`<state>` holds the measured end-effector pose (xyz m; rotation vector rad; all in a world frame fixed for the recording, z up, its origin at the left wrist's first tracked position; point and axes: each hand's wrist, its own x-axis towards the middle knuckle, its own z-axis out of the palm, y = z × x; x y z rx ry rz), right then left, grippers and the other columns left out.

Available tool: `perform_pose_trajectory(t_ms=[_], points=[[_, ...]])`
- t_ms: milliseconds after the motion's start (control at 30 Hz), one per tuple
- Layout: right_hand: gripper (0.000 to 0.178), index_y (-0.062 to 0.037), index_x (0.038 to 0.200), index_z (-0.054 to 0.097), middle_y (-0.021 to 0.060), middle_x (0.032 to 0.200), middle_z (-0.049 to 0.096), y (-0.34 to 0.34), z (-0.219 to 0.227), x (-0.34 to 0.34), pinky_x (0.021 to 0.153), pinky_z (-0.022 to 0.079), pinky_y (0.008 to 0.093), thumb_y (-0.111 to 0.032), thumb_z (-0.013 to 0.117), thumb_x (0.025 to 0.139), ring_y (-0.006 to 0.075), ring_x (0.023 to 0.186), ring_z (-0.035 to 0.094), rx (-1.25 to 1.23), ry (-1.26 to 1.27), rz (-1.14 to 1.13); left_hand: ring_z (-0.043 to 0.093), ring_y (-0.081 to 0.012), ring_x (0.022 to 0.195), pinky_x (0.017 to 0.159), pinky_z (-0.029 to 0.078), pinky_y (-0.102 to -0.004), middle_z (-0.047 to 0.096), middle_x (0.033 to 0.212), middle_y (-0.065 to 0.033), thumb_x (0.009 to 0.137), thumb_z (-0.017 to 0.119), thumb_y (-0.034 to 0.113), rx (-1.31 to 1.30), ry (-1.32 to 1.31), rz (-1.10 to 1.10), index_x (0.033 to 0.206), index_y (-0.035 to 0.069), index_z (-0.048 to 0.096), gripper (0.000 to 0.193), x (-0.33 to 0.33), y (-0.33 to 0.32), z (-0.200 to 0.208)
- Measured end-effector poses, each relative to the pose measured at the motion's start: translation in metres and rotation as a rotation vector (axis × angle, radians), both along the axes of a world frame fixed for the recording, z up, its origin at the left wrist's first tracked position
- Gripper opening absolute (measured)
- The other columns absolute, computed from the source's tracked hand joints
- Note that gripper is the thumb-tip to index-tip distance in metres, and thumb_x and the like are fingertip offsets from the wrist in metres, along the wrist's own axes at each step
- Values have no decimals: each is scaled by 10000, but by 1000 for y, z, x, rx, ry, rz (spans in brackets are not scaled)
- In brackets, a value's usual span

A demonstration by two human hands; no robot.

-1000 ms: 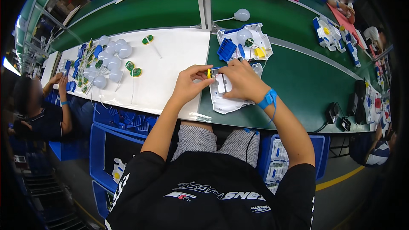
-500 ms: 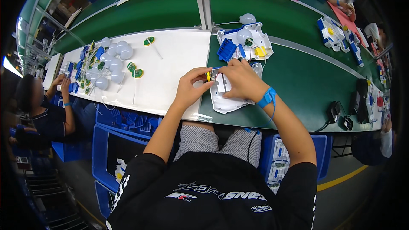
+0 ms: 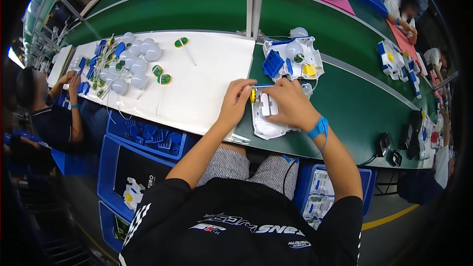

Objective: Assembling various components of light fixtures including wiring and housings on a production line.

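Observation:
A white plastic housing (image 3: 270, 129) with a blue edge lies on the green tabletop in front of me. My left hand (image 3: 236, 104) is at its upper left corner, with thumb and fingers closed around the edge beside a yellow round part (image 3: 253, 95). My right hand (image 3: 294, 104) reaches over the housing from the right. Its thumb and fingers bend around a white rectangular block (image 3: 268, 105) inside the shell; the fingertips are partly hidden. Just beyond sits a second white housing (image 3: 311, 53), holding a bulb-like dome (image 3: 294, 50), a blue ribbed part (image 3: 272, 64) and a yellow piece (image 3: 309, 70).
On the white sheet (image 3: 197, 98) to my left are a pile of white domes (image 3: 138, 64) with wires and several green circuit boards (image 3: 164, 79). A metal post (image 3: 254, 5) stands behind. Blue bins (image 3: 133, 152) sit below the table edge. Co-workers sit left and far right.
The whole view has shifted, moving the bench slightly right and down in the picture. Both hands stay at the same housing, with the left fingers slightly straighter along its corner.

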<state>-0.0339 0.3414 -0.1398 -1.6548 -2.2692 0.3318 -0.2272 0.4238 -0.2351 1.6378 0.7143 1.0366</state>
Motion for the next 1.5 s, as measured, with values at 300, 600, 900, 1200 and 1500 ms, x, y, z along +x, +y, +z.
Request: perform_pose_trajectory(t_ms=[300,600,900,1200,1500], points=[[750,-108,1304,603,30,1260,651,-25,-4,-12,902,386,409,-152,848,597,241,1195,556,240,-84,-112,530,-270,1226,1068,401,-348,544,1291,-179,993,589,309,-300,-65,-270,1547,80,280,674,8,-20,14],[475,-65,1083,642,118,1065,632,-24,23,-20,859,385,421,-340,802,730,272,999,591,238,128,-246,530,-331,1250,1059,429,-387,486,1364,-219,759,865,215,-104,-3,-106,1466,59,342,894,9,-29,3],[314,-84,717,479,70,642,488,1,0,-76,613,332,391,-185,742,857,269,591,481,258,26,-354,518,-397,1048,876,474,-457,475,1308,-209,721,768,83,250,-83,-10,1432,78,315,843,14,-27,-7],[383,-88,634,429,64,611,431,6,-19,-63,551,295,393,-118,782,779,263,557,428,375,230,-195,498,-383,1044,893,439,-441,472,1278,-199,751,753,99,221,-106,-24,1406,85,321,785,12,-26,-3],[363,-94,643,467,48,603,448,4,-21,-57,548,311,372,-171,805,752,234,542,455,410,192,-94,502,-415,1106,955,440,-465,476,1296,-207,744,773,103,178,-136,-64,1410,93,322,805,11,-27,-7]])
